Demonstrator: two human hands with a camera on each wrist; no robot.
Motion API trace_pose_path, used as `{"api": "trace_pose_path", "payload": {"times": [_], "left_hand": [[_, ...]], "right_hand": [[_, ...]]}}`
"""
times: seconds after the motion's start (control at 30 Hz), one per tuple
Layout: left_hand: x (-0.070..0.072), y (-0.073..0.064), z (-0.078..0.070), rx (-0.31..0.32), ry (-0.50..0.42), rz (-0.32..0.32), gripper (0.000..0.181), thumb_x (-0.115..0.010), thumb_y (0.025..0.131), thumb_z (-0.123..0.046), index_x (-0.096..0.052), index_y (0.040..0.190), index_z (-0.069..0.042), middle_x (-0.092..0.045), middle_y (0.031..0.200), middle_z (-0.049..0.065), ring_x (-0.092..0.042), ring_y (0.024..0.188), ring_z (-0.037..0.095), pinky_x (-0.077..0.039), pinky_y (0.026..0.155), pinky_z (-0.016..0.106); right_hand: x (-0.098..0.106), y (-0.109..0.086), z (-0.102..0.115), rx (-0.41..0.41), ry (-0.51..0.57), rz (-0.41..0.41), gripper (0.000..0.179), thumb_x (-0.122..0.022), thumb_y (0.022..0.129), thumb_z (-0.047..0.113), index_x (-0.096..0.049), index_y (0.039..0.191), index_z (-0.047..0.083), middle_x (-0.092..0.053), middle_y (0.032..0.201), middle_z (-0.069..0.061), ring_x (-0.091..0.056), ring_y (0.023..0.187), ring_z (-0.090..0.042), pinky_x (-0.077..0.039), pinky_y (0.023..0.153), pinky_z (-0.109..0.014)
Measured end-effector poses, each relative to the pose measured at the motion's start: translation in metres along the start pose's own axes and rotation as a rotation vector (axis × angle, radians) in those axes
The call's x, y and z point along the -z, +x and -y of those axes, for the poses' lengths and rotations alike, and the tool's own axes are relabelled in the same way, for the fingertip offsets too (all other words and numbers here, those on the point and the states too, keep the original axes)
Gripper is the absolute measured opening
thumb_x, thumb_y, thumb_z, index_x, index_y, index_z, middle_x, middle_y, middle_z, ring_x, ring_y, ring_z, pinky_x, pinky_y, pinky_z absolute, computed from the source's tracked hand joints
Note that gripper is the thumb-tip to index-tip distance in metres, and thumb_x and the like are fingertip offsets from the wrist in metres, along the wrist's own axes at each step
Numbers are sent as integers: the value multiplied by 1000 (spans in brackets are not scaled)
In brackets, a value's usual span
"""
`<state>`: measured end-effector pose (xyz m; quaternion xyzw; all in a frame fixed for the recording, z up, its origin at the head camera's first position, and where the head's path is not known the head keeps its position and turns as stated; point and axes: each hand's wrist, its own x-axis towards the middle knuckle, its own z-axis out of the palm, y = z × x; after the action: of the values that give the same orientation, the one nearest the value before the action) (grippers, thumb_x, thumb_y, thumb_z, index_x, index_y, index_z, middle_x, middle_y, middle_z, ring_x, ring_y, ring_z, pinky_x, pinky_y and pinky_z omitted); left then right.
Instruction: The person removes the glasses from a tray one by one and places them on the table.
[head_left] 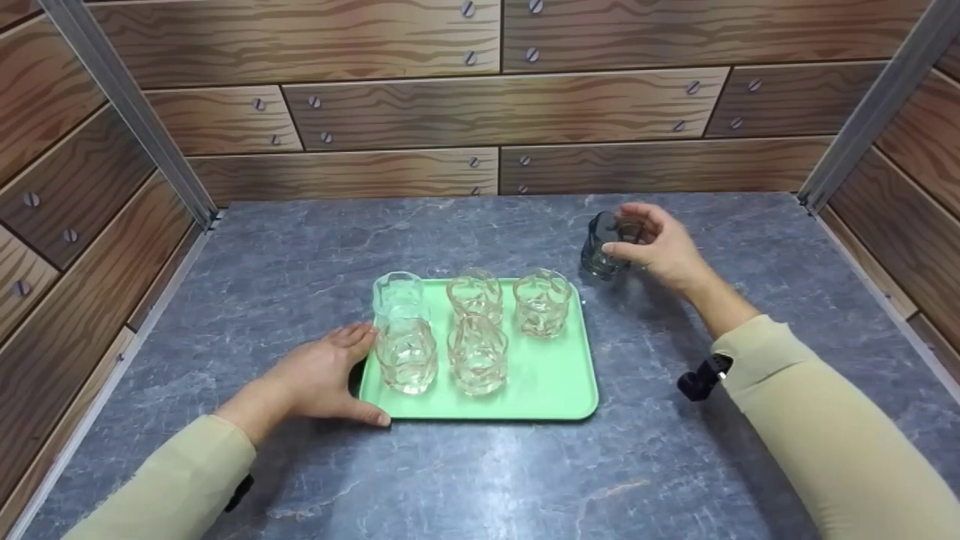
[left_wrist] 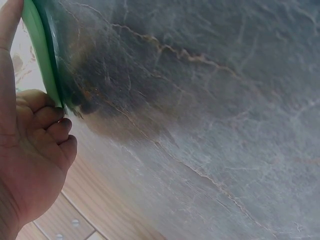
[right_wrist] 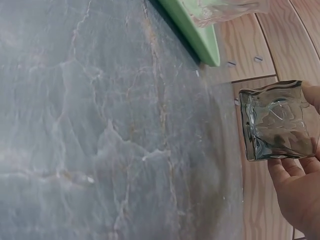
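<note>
At the back right of the table, my right hand (head_left: 664, 251) grips a dark grey tumbler (head_left: 600, 251) between thumb and fingers. In the right wrist view that smoky glass (right_wrist: 275, 122) shows wavy sides; whether its base touches the table I cannot tell. My left hand (head_left: 322, 375) holds the left side of a green tray (head_left: 551, 386), thumb at the front left corner. Curled fingers (left_wrist: 47, 117) meet the tray's rim in the left wrist view. Several clear tumblers stand upright on the tray, including a bluish one (head_left: 397, 300) and a faintly pink one (head_left: 480, 360).
Two more clear tumblers, a middle one (head_left: 475, 289) and a right one (head_left: 541, 304), stand along the tray's back. The grey marbled table (head_left: 480, 480) is bordered by wood-patterned walls (head_left: 390, 116) and metal corner posts (head_left: 135, 112).
</note>
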<state>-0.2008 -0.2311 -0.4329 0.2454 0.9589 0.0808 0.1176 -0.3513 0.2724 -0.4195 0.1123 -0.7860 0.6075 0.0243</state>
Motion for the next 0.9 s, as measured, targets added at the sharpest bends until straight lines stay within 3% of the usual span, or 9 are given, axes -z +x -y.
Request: {"api": "trace_pose_path", "payload": {"times": [0.73,0.9], "left_hand": [[0,0,1,18,-6,12,140,-72,70,-91,-30,165,3,-27,170,25,-27,156,46,-30,124,61],[0,0,1,6,-2,3,139,-73,71,-89,-31,164,5,-28,169,27,-29,155,48,-30,124,61]], "right_hand": [[-2,8,-19,-23,-25,37,80,-82,90,-3,-37,157,-9,-50,153,-30,-54,136,-38,-50,100,-15],[0,8,-21,-29,-21,44,80,-80,91,-4,-36,157,-9,-49,153,-31,-53,138,-38,-49,108,-22]]}}
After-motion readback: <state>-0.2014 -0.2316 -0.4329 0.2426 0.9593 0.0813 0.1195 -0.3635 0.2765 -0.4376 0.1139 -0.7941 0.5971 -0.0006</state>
